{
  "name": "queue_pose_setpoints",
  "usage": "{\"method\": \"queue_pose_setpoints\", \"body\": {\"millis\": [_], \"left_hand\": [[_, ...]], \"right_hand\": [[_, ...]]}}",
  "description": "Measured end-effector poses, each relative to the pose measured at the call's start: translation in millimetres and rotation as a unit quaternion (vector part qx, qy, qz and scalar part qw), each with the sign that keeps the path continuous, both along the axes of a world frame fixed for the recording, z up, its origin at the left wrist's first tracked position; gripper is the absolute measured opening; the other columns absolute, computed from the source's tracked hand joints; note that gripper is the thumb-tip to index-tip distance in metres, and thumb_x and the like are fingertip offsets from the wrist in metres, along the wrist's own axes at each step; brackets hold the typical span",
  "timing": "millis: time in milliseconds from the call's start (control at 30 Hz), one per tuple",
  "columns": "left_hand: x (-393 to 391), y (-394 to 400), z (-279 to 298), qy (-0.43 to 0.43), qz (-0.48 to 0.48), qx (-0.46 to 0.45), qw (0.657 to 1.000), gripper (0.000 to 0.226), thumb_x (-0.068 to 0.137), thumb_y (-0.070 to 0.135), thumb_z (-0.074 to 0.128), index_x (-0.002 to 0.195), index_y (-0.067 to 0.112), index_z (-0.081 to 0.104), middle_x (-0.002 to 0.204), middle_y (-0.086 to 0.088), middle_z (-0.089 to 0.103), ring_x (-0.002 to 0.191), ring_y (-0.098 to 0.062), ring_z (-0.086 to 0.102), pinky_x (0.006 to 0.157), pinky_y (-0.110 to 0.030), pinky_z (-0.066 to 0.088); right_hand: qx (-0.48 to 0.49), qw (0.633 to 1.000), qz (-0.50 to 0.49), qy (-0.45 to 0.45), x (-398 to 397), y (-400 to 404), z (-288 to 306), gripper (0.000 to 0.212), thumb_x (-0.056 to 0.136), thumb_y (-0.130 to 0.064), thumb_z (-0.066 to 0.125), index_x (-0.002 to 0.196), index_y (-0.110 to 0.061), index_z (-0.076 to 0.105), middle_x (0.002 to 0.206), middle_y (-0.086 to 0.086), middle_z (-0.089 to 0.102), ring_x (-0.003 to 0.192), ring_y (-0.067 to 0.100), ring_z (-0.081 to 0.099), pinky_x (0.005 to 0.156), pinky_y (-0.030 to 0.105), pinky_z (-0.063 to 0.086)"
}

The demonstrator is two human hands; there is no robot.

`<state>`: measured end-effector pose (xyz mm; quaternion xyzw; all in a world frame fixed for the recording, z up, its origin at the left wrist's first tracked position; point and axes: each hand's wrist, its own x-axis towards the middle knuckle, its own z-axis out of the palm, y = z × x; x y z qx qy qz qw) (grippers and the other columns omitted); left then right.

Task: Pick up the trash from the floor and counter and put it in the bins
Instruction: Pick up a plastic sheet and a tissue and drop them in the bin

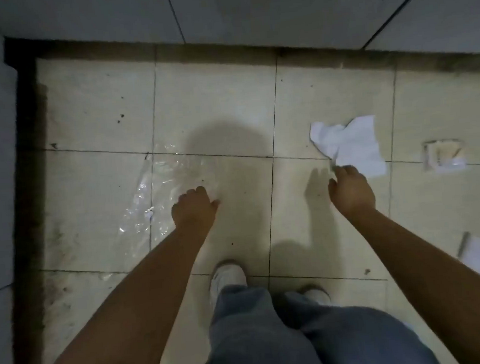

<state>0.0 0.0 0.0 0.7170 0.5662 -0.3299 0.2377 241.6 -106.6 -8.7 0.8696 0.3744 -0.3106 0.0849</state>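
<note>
A crumpled white paper (pixel 352 142) lies on the tiled floor at the right. My right hand (pixel 350 191) is at its near corner, with the fingers pinched on that corner. A sheet of clear plastic film (pixel 159 181) lies flat on the floor at the left. My left hand (pixel 195 206) is curled over its right part, fingers bent down onto it; whether they grip the film I cannot see. No bin is in view.
A small clear packet (pixel 443 155) lies on the floor at the far right, and a white scrap with a grey stick (pixel 472 253) nearer to me. Grey cabinet fronts (pixel 249 10) close off the back and left. My two feet in white shoes (pixel 228 276) stand below.
</note>
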Motion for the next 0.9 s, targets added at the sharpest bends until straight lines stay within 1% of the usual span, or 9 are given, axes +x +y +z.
{"method": "queue_pose_setpoints", "body": {"millis": [100, 233, 367, 500, 600, 667, 733, 833, 900], "left_hand": [[4, 6, -65, 0.025, 0.008, 0.025, 0.999, 0.052, 0.097, 0.04, 0.043, 0.132, 0.002, 0.039, 0.13, -0.016, 0.05, 0.121, -0.031, 0.05, 0.094, -0.04, 0.046], [9, 8, -103, 0.049, 0.029, 0.036, 0.998, 0.047, 0.099, 0.031, 0.04, 0.133, -0.001, 0.036, 0.129, -0.018, 0.052, 0.116, -0.033, 0.057, 0.095, -0.04, 0.045], [15, 9, -102, 0.028, 0.058, 0.035, 0.997, 0.039, 0.098, 0.023, 0.043, 0.129, 0.0, 0.04, 0.126, -0.017, 0.055, 0.115, -0.033, 0.057, 0.096, -0.041, 0.044], [15, 10, -95, -0.011, 0.083, 0.066, 0.994, 0.053, 0.091, 0.033, 0.056, 0.129, 0.0, 0.041, 0.131, -0.018, 0.047, 0.123, -0.034, 0.044, 0.099, -0.043, 0.04], [15, 16, -100, -0.01, 0.064, 0.065, 0.996, 0.044, 0.094, 0.031, 0.05, 0.125, 0.0, 0.046, 0.129, -0.018, 0.05, 0.12, -0.034, 0.048, 0.095, -0.043, 0.042], [17, 17, -102, -0.017, 0.037, 0.07, 0.997, 0.032, 0.097, 0.02, 0.041, 0.118, -0.001, 0.053, 0.123, -0.019, 0.056, 0.114, -0.035, 0.053, 0.09, -0.043, 0.045], [19, 15, -97, -0.027, 0.04, 0.079, 0.996, 0.029, 0.097, 0.012, 0.038, 0.114, -0.002, 0.056, 0.118, -0.021, 0.059, 0.108, -0.036, 0.057, 0.087, -0.041, 0.046], [19, 9, -73, -0.026, 0.042, 0.087, 0.995, 0.029, 0.098, 0.011, 0.038, 0.114, -0.003, 0.058, 0.114, -0.023, 0.06, 0.105, -0.037, 0.058, 0.083, -0.039, 0.047], [22, 4, -42, -0.019, 0.026, 0.082, 0.996, 0.028, 0.098, 0.009, 0.038, 0.115, -0.003, 0.056, 0.114, -0.023, 0.06, 0.105, -0.036, 0.058, 0.081, -0.039, 0.047]], "right_hand": [[0.035, 0.996, 0.037, -0.077, 19, 10, -62, 0.047, 0.094, -0.014, 0.044, 0.139, -0.003, 0.033, 0.144, 0.028, 0.034, 0.12, 0.046, 0.042, 0.092, 0.052, 0.043], [0.072, 0.986, 0.047, -0.139, 28, 15, -105, 0.042, 0.09, -0.013, 0.039, 0.125, 0.008, 0.043, 0.109, 0.037, 0.055, 0.096, 0.048, 0.055, 0.077, 0.051, 0.046], [0.062, 0.994, 0.019, -0.084, 32, 29, -100, 0.027, 0.092, -0.006, 0.04, 0.107, 0.011, 0.054, 0.103, 0.035, 0.061, 0.097, 0.047, 0.056, 0.083, 0.047, 0.043], [0.104, 0.991, 0.052, -0.061, 27, 30, -102, 0.027, 0.091, -0.005, 0.04, 0.103, 0.009, 0.061, 0.095, 0.034, 0.064, 0.089, 0.048, 0.058, 0.078, 0.044, 0.044], [0.142, 0.986, 0.056, -0.071, 19, 26, -111, 0.032, 0.086, -0.009, 0.038, 0.095, 0.01, 0.062, 0.087, 0.033, 0.064, 0.083, 0.047, 0.059, 0.069, 0.042, 0.043], [0.162, 0.983, 0.051, -0.071, 15, 25, -115, 0.039, 0.077, -0.015, 0.033, 0.084, 0.011, 0.06, 0.081, 0.033, 0.063, 0.078, 0.045, 0.059, 0.062, 0.037, 0.033], [0.182, 0.98, 0.049, -0.068, 13, 24, -114, 0.042, 0.074, -0.019, 0.029, 0.074, 0.011, 0.058, 0.073, 0.034, 0.06, 0.07, 0.044, 0.058, 0.059, 0.033, 0.027], [0.211, 0.975, 0.039, -0.065, 14, 13, -95, 0.042, 0.071, -0.02, 0.029, 0.06, 0.009, 0.056, 0.06, 0.03, 0.056, 0.055, 0.041, 0.057, 0.054, 0.03, 0.027], [0.199, 0.977, 0.011, -0.068, 13, -1, -65, 0.038, 0.07, -0.018, 0.032, 0.062, 0.008, 0.059, 0.06, 0.028, 0.056, 0.053, 0.04, 0.057, 0.055, 0.029, 0.028]]}}
